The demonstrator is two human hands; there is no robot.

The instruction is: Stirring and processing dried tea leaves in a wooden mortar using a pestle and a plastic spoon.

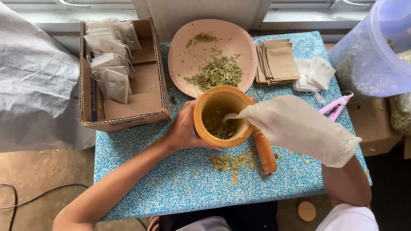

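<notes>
While the bare left hand [185, 130] wraps around the side of a wooden mortar [221, 115] on the blue speckled table [171, 188], the gloved right hand [295, 126] reaches into it — fingertips pinched together over the dried green leaves [219, 126] inside. A wooden pestle [264, 152] lies just beside the mortar, partly under the glove — more leaves sit on the pink plate [184, 51] behind.

The bare left hand [182, 130] grips a wooden mortar [222, 115] of dried leaves [218, 126]. The gloved right hand [295, 126] dips its fingertips [231, 116] inside; a wooden pestle [264, 149] lies just beneath them.
</notes>
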